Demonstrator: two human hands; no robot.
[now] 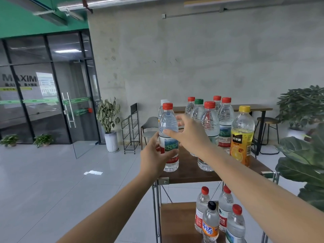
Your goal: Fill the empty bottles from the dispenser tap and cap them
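Clear thin plastic is the material of the bottle [168, 135] that matters here, with a red cap [167, 106] on top and a red and white label around its lower half. It stands, or is held just above, the front left corner of the brown bench [189, 171]; I cannot tell if its base touches the wood. The left hand [154, 156] grips it around the label, fingers curled on the near side. The right hand [188, 133] is at the upper body of the bottle, thumb on the front and fingers spread behind it, not closed tightly.

The bottle looks empty, so I judge it very light and easy to tip. The wall is soft and will dent under a strong squeeze. The label band gives a less slippery place to hold than the smooth ribbed shoulder. For opening, the better grip is probably low on the label with one hand and the ridged cap with the other.

More capped bottles [209, 130] stand close behind, with a yellow juice bottle [242, 135] at the right. Others stand on the lower shelf [175, 223].
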